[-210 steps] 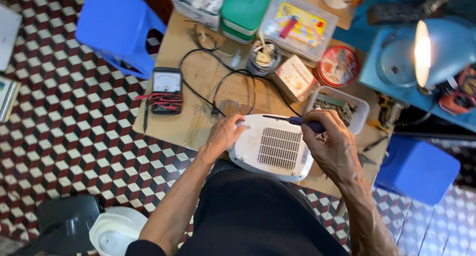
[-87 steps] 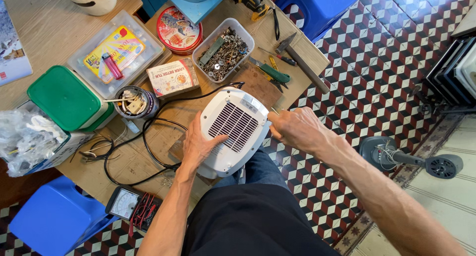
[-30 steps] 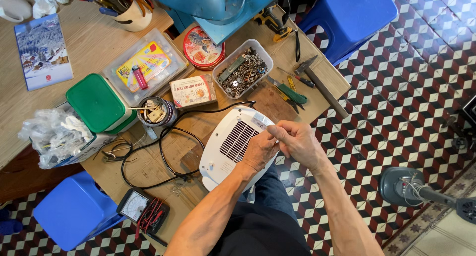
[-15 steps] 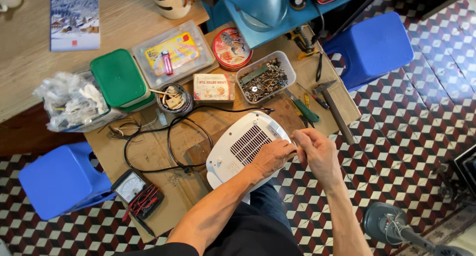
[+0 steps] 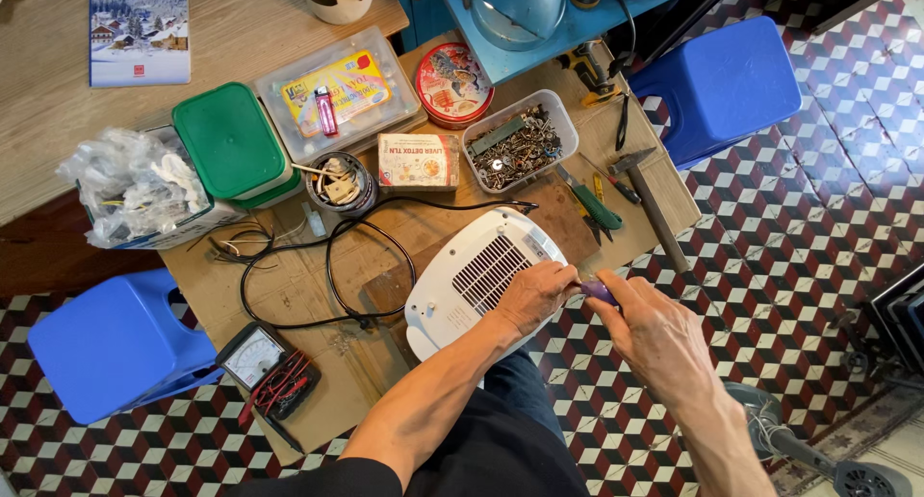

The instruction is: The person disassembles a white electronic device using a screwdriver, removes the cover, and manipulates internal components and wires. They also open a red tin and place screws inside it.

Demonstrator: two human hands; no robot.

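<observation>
A white heater (image 5: 476, 280) with a slotted grille lies at the near edge of the low wooden table (image 5: 289, 285), partly over the person's lap. The left hand (image 5: 535, 295) rests flat on its right side, fingers spread over the casing, gripping nothing. Just beside it the right hand (image 5: 654, 335) is closed around a purple-handled tool (image 5: 599, 289), whose tip is hidden between the two hands. A black cord (image 5: 332, 266) loops across the table left of the heater. Behind it stand a small box (image 5: 417, 160) and a tray of screws (image 5: 518, 151); a hammer (image 5: 647, 201) lies to the right, a meter (image 5: 252, 357) at the near left corner.
</observation>
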